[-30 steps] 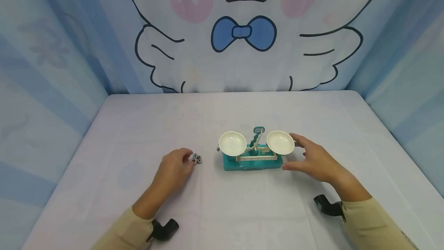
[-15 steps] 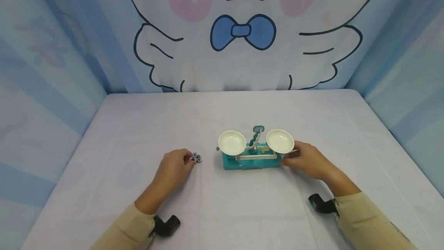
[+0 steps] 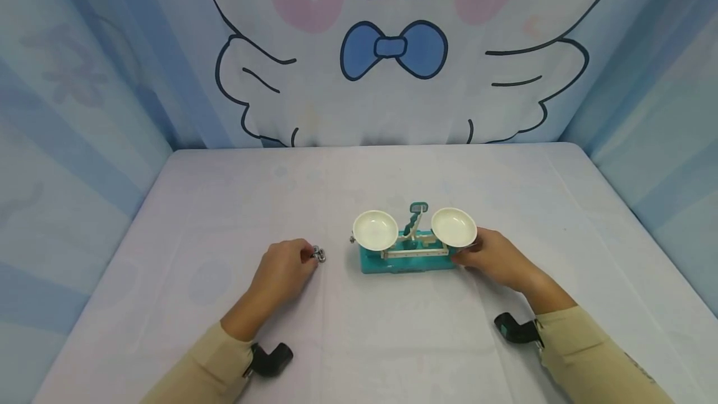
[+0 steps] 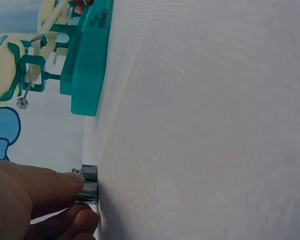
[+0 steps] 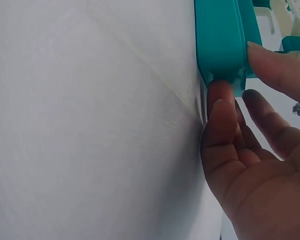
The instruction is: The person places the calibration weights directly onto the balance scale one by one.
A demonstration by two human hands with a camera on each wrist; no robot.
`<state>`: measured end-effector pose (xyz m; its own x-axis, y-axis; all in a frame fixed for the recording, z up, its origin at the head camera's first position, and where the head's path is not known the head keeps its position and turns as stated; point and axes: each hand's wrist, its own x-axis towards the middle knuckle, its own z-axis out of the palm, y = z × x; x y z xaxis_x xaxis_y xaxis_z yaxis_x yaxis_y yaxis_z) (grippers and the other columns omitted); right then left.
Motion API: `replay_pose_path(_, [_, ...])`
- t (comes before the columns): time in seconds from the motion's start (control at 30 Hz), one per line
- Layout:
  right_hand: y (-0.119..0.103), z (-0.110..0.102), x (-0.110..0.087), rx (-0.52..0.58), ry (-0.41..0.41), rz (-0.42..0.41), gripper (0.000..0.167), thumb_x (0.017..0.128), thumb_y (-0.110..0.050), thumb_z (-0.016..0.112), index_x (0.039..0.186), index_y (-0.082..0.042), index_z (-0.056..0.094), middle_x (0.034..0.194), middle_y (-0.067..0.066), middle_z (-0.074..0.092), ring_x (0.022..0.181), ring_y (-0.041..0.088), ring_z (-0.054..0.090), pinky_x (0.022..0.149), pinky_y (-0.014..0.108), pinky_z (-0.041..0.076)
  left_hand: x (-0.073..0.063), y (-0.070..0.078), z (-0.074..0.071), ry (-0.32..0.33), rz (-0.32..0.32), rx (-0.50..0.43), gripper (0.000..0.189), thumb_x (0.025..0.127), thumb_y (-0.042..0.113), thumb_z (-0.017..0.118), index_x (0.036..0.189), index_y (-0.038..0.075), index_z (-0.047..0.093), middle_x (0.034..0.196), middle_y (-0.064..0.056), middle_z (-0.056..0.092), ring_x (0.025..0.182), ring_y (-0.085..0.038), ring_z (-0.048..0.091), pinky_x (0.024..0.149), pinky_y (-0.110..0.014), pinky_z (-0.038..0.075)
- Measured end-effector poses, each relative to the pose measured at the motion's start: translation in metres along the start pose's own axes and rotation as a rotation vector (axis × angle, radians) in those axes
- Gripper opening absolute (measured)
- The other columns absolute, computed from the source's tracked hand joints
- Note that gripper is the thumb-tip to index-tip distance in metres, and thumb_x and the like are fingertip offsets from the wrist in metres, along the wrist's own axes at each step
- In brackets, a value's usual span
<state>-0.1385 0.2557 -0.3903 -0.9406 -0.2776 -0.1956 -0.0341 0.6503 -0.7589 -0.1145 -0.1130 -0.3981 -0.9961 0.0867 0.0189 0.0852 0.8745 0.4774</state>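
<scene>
Scale: teal
Left hand: pinches metal weights, left of scale
Right hand: grips scale's right end

Both forearms angle inward, the left hand pinching, the right hand gripping.

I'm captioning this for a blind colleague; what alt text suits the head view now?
A right hand grips one end of a teal balance scale with two cream pans; the left hand pinches small metal pieces on the pale table. Behind hangs a cartoon-printed backdrop.
</scene>
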Motion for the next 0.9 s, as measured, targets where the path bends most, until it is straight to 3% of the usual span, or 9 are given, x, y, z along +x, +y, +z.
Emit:
replay_pose_path(0.37, [0.0006,0.0031,-0.0025,0.113,-0.016,0.067,0.052,0.091,-0.014,0.072,0.131,0.014,0.053,0.111,0.018,0.067,0.091,0.023,0.064,0.078,0.037,0.053,0.0015,0.0021,0.0019,-0.003,-0.001,0.012,0.007,0.087,0.006,0.075,0.093,0.002,0.072,0.079,-0.004,0.067,0.071,-0.017,0.06,0.066,-0.035,0.051])
replay_pose_path(0.63, [-0.0029,0.0072,-0.0031,0.181,0.008,0.101,0.046,0.091,-0.009,0.071,0.127,0.014,0.056,0.113,0.019,0.066,0.087,0.021,0.06,0.076,0.031,0.053,0.0021,0.0022,0.0018,0.0,0.02,0.008,0.006,0.086,0.004,0.074,0.089,0.002,0.07,0.075,-0.003,0.064,0.066,-0.016,0.056,0.062,-0.033,0.05])
replay_pose_path(0.9, [-0.0051,0.0093,-0.0056,0.268,0.033,0.122,0.038,0.091,-0.006,0.071,0.12,0.015,0.059,0.102,0.013,0.065,0.083,0.02,0.059,0.072,0.028,0.054,0.0013,0.0042,0.0001,-0.011,0.019,0.013,0.005,0.086,0.003,0.073,0.09,0.002,0.07,0.074,-0.003,0.063,0.066,-0.016,0.055,0.061,-0.032,0.049])
